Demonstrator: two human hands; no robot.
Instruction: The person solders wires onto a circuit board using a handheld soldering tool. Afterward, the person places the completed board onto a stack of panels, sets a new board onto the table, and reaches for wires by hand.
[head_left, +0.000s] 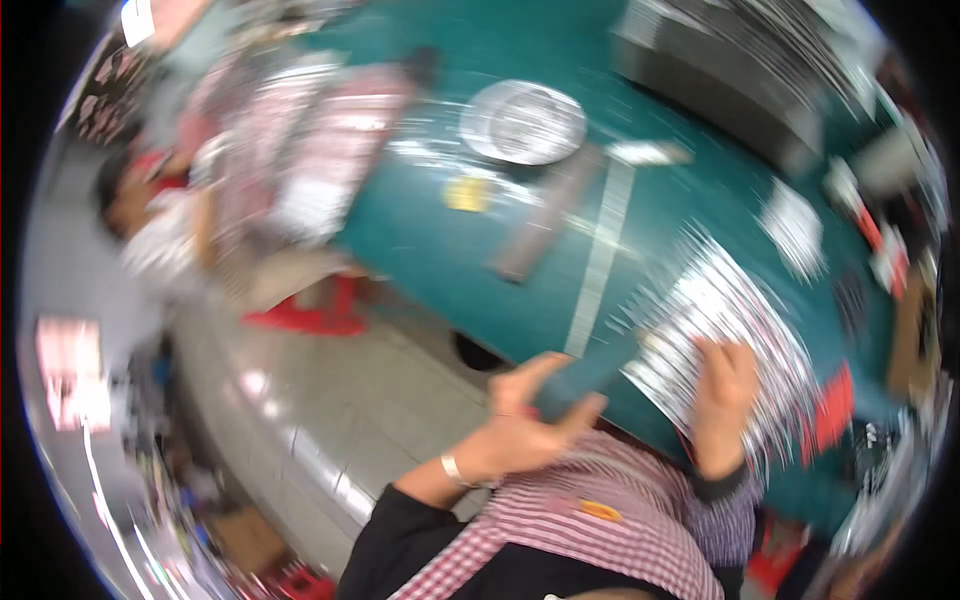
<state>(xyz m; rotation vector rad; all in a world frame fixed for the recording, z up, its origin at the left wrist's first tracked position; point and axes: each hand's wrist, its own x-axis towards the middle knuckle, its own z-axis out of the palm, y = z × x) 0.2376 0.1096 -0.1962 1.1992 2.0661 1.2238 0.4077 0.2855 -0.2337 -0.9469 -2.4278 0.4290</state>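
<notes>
Frame is heavily motion-blurred. Left hand (530,415) is wrapped around a dark teal flat object (590,372), maybe a ruler or a strip, at the near edge of the green desk (430,240); fingers curl over it, thumb on top, so it is clamped on that object. A bracelet (452,468) sits on the left wrist. Right hand (722,400) lies flat with fingers spread on a stack of striped black-and-white sheets (720,330) at the near right part of the desk; it presses rather than grips.

Farther along the desk: a round silver plate (522,122) near the far edge, a small yellow piece (466,194) just before it, and a long grey bar (548,215) lying diagonally toward the middle. Pink striped fabric (330,140) piles at the left end. Another person (150,225) sits beyond the left edge, too blurred for detail.
</notes>
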